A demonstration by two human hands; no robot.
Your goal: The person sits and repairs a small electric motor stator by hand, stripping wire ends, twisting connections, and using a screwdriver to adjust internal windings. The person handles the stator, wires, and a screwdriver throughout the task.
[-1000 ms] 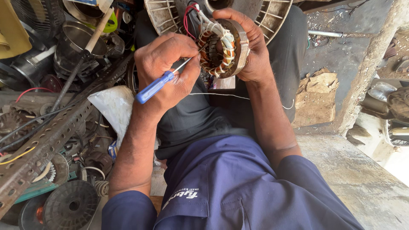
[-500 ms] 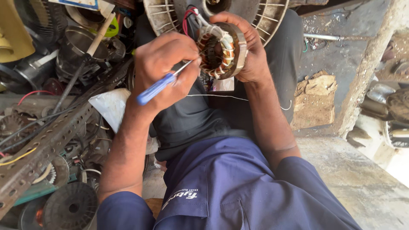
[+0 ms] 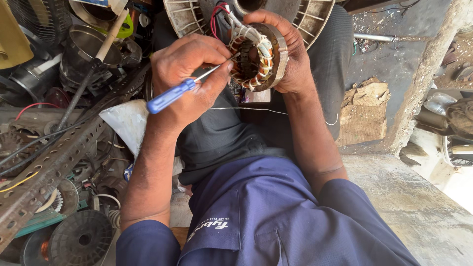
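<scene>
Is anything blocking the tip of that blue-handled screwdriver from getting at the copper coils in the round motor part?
Nothing visible does. The left hand holds the blue-handled screwdriver, whose thin metal shaft runs straight to the copper windings of the round metal motor stator. The right hand grips the stator from behind, leaving its face open.

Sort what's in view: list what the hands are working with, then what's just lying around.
In hand:
left hand holding the blue-handled screwdriver
right hand holding the motor stator

Lying about:
perforated metal bar
black spool
metal pot
torn cardboard
</scene>
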